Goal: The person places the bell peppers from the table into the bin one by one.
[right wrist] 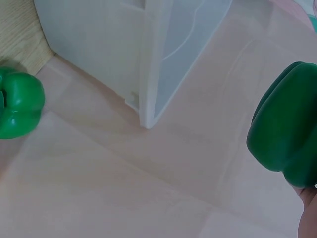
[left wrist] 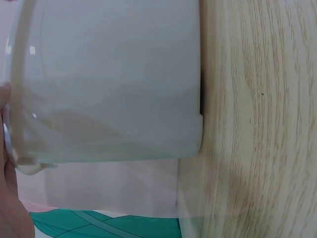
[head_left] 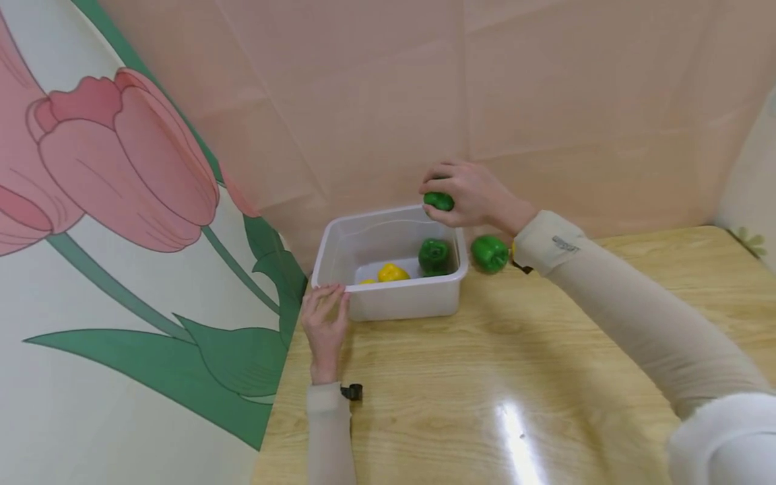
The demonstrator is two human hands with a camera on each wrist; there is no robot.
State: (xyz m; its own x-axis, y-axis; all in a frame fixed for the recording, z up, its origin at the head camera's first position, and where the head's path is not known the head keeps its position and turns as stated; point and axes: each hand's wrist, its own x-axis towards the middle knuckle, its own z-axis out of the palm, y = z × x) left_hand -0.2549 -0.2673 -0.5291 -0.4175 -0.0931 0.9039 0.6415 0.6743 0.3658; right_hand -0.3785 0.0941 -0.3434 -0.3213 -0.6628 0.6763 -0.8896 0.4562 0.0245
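Observation:
My right hand [head_left: 463, 195] grips a green bell pepper [head_left: 439, 201] over the back right corner of a white plastic bin [head_left: 403, 298]. In the right wrist view, that green bell pepper [right wrist: 287, 124] fills the right edge, with the thumb under it. Inside the bin lie another green bell pepper [head_left: 434, 256] and a yellow bell pepper [head_left: 393, 272]; a second yellow piece [head_left: 367, 281] is mostly hidden by the front wall. At the front left corner, my left hand [head_left: 325, 323] holds the rim, its fingertips also showing at the rim [left wrist: 15, 99] in the left wrist view.
A green bell pepper [head_left: 490, 253] sits on the wood-grain table [head_left: 436, 377], right of the bin. Something yellow [head_left: 514, 250] peeks out beside the right cuff. A pink sheet [head_left: 364, 101] hangs behind the bin, and a tulip-painted wall [head_left: 133, 283] stands at left.

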